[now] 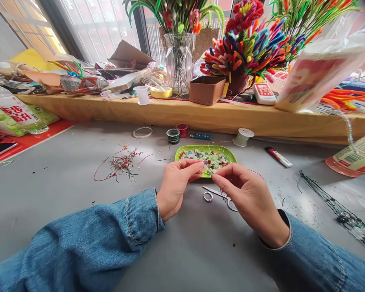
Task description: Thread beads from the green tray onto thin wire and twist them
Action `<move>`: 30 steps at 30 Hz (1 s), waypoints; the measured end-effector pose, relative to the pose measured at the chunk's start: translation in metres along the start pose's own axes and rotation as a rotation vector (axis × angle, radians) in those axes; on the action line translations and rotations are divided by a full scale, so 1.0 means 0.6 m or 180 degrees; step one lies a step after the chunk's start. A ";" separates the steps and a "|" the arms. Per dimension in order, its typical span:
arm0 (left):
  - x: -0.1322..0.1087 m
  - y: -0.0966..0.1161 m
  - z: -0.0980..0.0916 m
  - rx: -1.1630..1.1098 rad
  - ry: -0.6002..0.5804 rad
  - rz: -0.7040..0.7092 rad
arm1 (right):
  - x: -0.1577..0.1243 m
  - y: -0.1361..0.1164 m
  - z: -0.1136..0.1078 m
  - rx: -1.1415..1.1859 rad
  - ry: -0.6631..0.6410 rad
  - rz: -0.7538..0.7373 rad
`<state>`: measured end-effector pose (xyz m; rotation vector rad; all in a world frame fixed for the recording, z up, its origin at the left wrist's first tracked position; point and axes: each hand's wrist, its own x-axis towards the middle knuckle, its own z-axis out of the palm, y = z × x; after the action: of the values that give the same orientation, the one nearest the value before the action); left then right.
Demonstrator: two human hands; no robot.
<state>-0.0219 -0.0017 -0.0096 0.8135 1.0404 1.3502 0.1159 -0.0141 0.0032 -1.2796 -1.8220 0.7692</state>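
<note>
Both hands are raised over the near edge of a green tray [232, 153] full of small mixed beads [197, 155]. My left hand [178, 184] is closed in a pinch, thumb against index finger. Close beside it, my right hand [249, 194] pinches a thin cord [221, 192], whose dark strands show below and behind the fingers. A fine strand spans the small gap between the fingertips. What else the fingertips hold is too small to make out. Under the right hand lie small scissors [232, 204], partly hidden, with a silver ring [208, 196] beside them.
Cord scraps [123, 165] lie left of the tray. Behind it stand a green thread spool [173, 136], a red spool [181, 130] and a white spool [243, 137]. A glue stick [278, 157], knotted dark cords [337, 207] and a bottle [355, 156] are on the right.
</note>
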 end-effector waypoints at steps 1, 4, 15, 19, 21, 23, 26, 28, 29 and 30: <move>0.000 0.000 0.000 -0.0003 0.0010 0.0006 | 0.001 0.002 0.000 -0.0002 0.0093 0.0067; 0.000 0.000 0.000 -0.0037 0.0034 0.0018 | -0.001 0.004 0.006 -0.0126 0.0126 0.0086; -0.003 -0.005 0.001 0.0445 -0.0055 0.0369 | 0.009 0.003 0.004 0.1515 -0.0293 0.1055; -0.007 -0.005 0.001 0.0757 -0.0280 0.0569 | 0.011 0.006 0.003 0.2129 -0.0276 0.1260; -0.009 -0.005 0.002 0.0973 -0.0379 0.0742 | 0.012 0.006 0.001 0.2220 -0.0366 0.1328; -0.011 -0.004 0.003 0.1215 -0.0454 0.0947 | 0.014 0.005 -0.002 0.2241 -0.0483 0.1385; -0.013 -0.003 0.005 0.1476 -0.0575 0.1178 | 0.016 0.006 -0.006 0.2131 -0.0465 0.1360; -0.013 -0.002 0.005 0.1582 -0.0650 0.1220 | 0.017 0.007 -0.008 0.1994 -0.0311 0.1272; -0.013 -0.002 0.005 0.1612 -0.0678 0.1220 | 0.018 0.007 -0.009 0.1927 -0.0237 0.1234; -0.012 -0.002 0.005 0.1624 -0.0704 0.1198 | 0.020 0.007 -0.011 0.1860 -0.0167 0.1213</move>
<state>-0.0184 -0.0085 -0.0087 1.5666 1.1046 1.2744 0.1209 -0.0012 0.0059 -1.2167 -1.2510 1.4286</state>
